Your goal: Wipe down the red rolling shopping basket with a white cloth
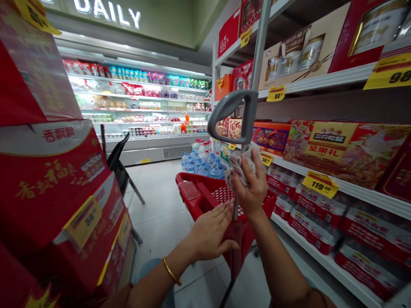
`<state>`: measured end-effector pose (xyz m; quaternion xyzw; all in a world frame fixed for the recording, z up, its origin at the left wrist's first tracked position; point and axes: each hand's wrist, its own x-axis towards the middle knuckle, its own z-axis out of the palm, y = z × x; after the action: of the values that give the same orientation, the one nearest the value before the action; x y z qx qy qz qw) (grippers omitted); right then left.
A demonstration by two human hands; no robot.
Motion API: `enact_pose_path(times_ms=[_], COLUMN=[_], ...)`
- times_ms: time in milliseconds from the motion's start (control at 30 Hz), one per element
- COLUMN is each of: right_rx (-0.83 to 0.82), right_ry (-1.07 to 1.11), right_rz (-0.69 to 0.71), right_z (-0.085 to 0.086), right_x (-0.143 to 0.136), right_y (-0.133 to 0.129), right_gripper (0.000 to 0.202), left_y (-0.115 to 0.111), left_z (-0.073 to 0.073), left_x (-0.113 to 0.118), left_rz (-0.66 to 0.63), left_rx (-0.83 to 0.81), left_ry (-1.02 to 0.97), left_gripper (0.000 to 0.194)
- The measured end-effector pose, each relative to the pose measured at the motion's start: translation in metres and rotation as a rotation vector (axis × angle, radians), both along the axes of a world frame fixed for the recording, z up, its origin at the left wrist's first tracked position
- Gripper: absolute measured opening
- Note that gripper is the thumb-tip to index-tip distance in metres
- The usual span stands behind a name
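1 gray cloth (234, 165) is in the right hand (253, 188), fingers holding it against the pole (236, 211) (under the handle (249, 115)). The left hand (212, 231), fingers straight, thumb out, is by the red basket (196, 202).

Taking the red basket (189, 194) as the dial's centre, the widest passage lies at 9 o'clock over white floor (158, 215), bounded farther out by stacked cartons (51, 207), with a black chair (117, 155) toward 10. Water bottles (205, 166) block 11. The grey handle (249, 115) rises at 12, its loop open through the middle. Shelving (359, 193) closes 3; the left hand (211, 230) occupies 7.
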<state>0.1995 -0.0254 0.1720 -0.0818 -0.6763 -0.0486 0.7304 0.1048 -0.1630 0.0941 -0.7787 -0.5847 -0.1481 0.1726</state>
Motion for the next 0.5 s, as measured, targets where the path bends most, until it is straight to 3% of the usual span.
enact_pose_path(times_ms=[300, 500], right_rx=[-0.042, -0.03], right_ry=[-0.054, -0.074], right_rz=[0.06, 0.095], right_z=[-0.035, -0.063], right_x=[0.012, 0.016], right_y=[-0.001, 0.002], right_gripper=[0.05, 0.059], left_y=[-0.001, 0.003], left_z=[0.005, -0.013], left_x=[0.001, 0.002], left_rz=[-0.025, 0.009], left_rx=[-0.065, 0.157], left_ry=[-0.034, -0.098], left_gripper=[0.101, 0.118])
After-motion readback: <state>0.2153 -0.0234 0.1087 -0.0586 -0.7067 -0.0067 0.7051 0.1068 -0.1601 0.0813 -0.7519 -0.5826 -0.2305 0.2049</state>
